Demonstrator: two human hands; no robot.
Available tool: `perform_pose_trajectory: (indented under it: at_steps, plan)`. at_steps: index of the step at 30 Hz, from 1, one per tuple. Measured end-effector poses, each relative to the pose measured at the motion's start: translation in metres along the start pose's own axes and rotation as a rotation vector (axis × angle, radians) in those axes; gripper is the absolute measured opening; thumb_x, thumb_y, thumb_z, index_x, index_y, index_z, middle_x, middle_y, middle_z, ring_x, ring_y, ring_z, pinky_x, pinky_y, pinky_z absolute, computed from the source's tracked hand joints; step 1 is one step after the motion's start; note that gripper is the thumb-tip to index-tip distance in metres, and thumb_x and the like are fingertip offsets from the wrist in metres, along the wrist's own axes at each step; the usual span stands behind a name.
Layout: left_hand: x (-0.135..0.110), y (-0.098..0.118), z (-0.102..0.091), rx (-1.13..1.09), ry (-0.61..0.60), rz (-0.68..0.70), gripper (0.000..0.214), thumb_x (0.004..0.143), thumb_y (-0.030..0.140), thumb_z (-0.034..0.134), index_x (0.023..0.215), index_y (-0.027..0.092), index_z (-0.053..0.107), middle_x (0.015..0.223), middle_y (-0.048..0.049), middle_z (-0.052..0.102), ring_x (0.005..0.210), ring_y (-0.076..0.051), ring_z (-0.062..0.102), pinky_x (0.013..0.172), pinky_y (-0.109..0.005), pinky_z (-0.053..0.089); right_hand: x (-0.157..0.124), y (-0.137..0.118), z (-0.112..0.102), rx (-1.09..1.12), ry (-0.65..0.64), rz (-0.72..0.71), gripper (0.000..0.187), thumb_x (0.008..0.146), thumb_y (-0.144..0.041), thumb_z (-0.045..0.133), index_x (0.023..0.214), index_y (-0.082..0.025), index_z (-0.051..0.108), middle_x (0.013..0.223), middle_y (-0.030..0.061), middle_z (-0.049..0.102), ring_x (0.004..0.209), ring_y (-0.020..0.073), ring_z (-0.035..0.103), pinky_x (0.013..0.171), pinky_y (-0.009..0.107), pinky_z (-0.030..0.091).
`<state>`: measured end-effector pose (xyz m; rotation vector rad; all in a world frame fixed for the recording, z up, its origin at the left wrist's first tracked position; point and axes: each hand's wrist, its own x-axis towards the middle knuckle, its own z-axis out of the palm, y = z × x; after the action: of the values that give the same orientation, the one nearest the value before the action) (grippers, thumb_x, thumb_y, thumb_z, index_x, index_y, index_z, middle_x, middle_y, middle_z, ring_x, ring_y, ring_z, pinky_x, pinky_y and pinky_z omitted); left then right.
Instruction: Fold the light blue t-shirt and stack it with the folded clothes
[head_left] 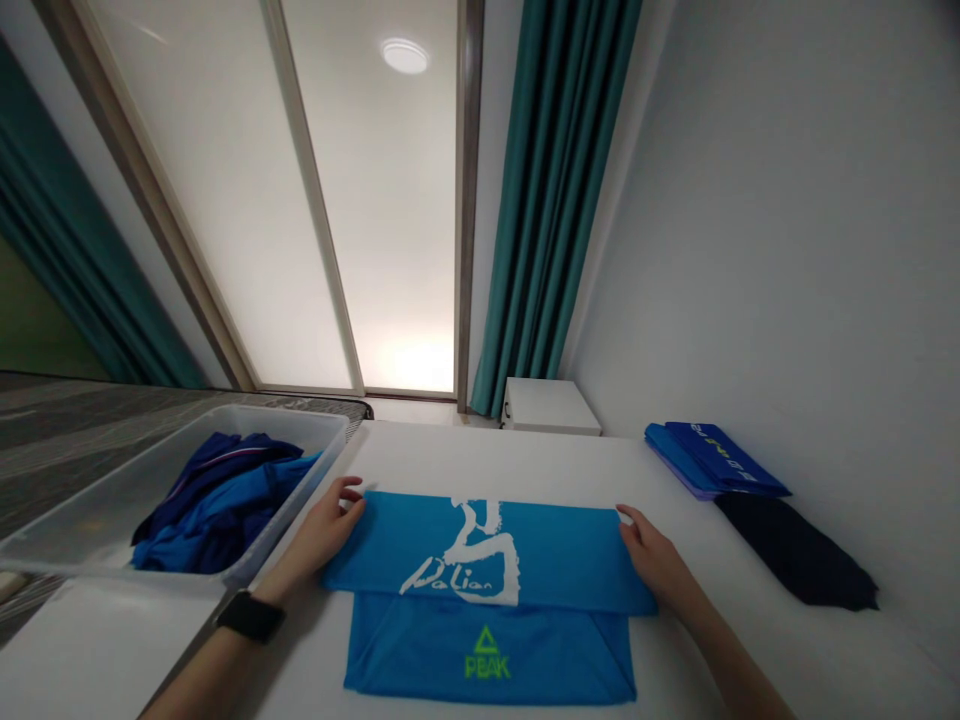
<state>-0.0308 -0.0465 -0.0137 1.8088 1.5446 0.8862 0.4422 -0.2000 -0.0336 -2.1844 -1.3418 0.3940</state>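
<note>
A bright blue shirt (562, 560) lies partly folded on the white table in front of me. Its upper flap carries white brush lettering with "Dalian", and the layer below it shows a green "PEAK" logo. At the flap's far left corner, my left hand (335, 522) has the cloth between thumb and fingers; a dark watch (251, 617) is on that wrist. My right hand (651, 555) pinches the far right corner of the same flap. The flap is wider than the layer beneath and overhangs it on both sides.
To the left stands a clear plastic bin (300, 420) with crumpled blue and navy clothes (225, 500). Folded blue clothes (712, 460) and a black garment (795, 550) lie on the white table (480, 455) by the right wall. Beyond is a white cabinet (551, 405).
</note>
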Motion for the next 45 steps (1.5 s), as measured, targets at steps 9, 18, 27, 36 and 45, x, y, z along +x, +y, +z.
perform_pose_trajectory:
  at_steps: [9,18,27,36,45]
  plan:
    - [0.003,0.013,-0.003,0.282,-0.043,0.007,0.050,0.083,0.055,0.040,0.111,0.017,0.055,0.067,0.0001,0.060,0.065,-0.024,0.063,0.061,-0.031,0.042,0.004,0.007,0.005,-0.065,-0.013,-0.034,0.049,0.087,-0.044,0.033,0.122,-0.019,0.058,0.066,0.0016,0.064,0.065,0.0242,0.064,0.064,0.034,0.045]
    - [0.013,0.000,0.006,0.273,-0.018,-0.027,0.039,0.084,0.045,0.040,0.110,0.020,0.056,0.071,0.0006,0.061,0.072,-0.024,0.064,0.065,-0.031,0.043,0.009,0.006,0.003,0.137,-0.009,0.002,0.052,0.082,-0.040,0.041,0.125,-0.016,0.058,0.064,-0.0016,0.056,0.061,0.0201,0.058,0.059,0.031,0.044]
    - [0.020,-0.007,0.010,0.133,0.047,-0.084,0.034,0.078,0.045,0.050,0.099,0.020,0.060,0.073,-0.0005,0.066,0.072,-0.023,0.064,0.065,-0.031,0.046,0.026,0.003,0.004,0.254,-0.074,0.039,0.053,0.077,-0.036,0.044,0.120,-0.009,0.060,0.060,-0.0037,0.048,0.053,0.0165,0.048,0.052,0.028,0.038]
    - [0.018,-0.011,0.009,0.181,0.101,-0.030,0.034,0.079,0.048,0.049,0.096,0.021,0.062,0.082,-0.0020,0.071,0.073,-0.022,0.065,0.068,-0.031,0.047,0.024,0.009,0.010,0.083,0.052,0.017,0.049,0.080,-0.041,0.038,0.115,-0.018,0.063,0.070,0.0007,0.062,0.065,0.0206,0.060,0.064,0.032,0.045]
    - [0.018,-0.002,0.010,0.286,0.110,-0.012,0.033,0.084,0.048,0.042,0.096,0.022,0.059,0.084,-0.0030,0.072,0.075,-0.022,0.067,0.070,-0.031,0.047,0.018,0.008,0.014,-0.246,0.062,-0.090,0.047,0.088,-0.035,0.033,0.123,-0.016,0.059,0.088,0.0070,0.067,0.084,0.0243,0.064,0.078,0.038,0.046]
